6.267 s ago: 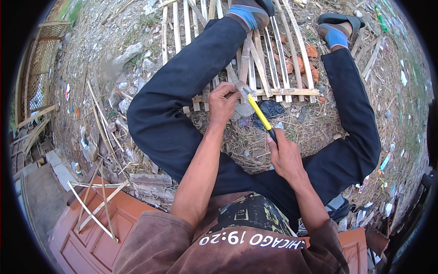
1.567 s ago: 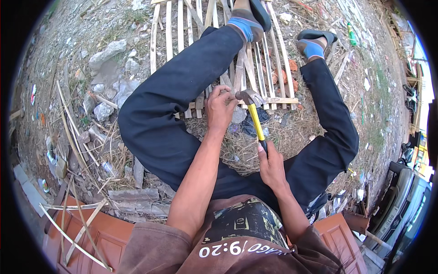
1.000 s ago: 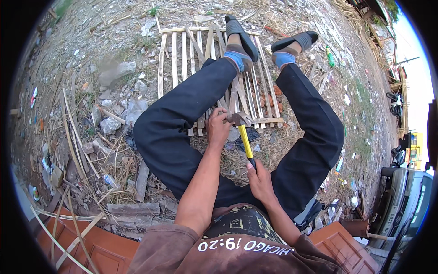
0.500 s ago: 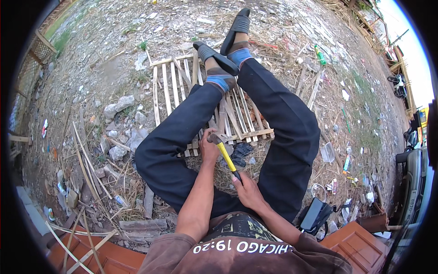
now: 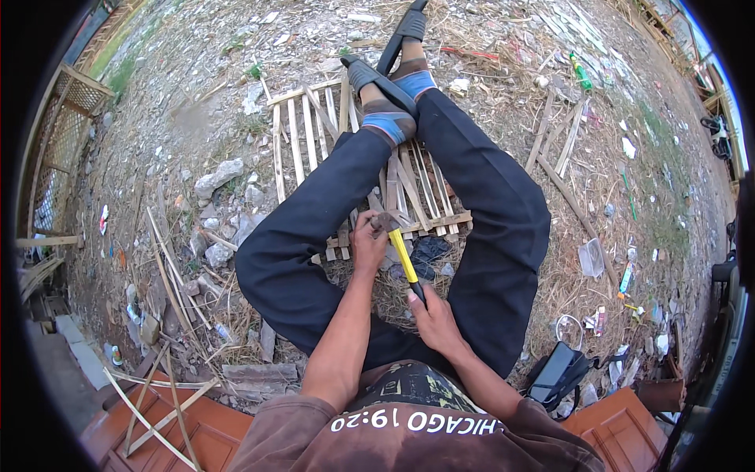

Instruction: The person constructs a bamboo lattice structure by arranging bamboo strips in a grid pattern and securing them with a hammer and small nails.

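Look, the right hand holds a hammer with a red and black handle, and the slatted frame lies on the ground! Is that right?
Not quite: the hammer has a yellow and black handle, not a red and black one; the head view shows it. The right hand does hold it, and the slatted frame does lie on the ground.

Slat frame (image 5: 295, 141) pt. hid by legs (image 5: 314, 211); L hand (image 5: 367, 244) grip unclear.
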The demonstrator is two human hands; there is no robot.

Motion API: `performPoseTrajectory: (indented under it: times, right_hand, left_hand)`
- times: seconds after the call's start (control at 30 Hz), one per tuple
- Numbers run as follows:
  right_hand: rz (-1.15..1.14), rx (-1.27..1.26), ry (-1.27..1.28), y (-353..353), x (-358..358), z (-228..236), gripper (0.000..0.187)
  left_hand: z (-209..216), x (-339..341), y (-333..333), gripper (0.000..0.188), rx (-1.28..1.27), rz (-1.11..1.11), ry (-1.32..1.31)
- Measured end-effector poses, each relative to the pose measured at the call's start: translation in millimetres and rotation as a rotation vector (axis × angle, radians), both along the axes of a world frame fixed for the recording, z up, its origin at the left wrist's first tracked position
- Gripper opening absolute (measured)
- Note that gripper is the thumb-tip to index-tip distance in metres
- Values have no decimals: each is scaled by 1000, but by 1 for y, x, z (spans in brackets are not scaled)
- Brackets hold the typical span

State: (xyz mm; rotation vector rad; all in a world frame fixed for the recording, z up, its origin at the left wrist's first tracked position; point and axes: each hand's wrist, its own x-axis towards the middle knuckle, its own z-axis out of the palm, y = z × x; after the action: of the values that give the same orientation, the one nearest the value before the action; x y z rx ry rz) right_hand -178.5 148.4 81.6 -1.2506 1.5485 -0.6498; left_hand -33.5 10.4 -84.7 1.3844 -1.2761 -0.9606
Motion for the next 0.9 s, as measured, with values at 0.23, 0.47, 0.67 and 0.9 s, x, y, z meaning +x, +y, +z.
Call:
performPoseTrajectory:
  times: [0.23,0.47,0.67,0.9]
  right_hand:
    - [-105,64,-145,11,-6,-9,30]
    - [-121,40,-237,12,-8,-6,28]
    - [-141,92,-237,11,-8,-3,34]
    - [-135,104,-195,8,-6,-7,35]
  left_hand:
    - [22,-3,-1,19,-19,-15,-160]
    - [14,2,-8,17,-40,-64,-118]
    - [17,3,-4,18,-30,-70,-132]
    - [23,3,1,19,-14,-86,-163]
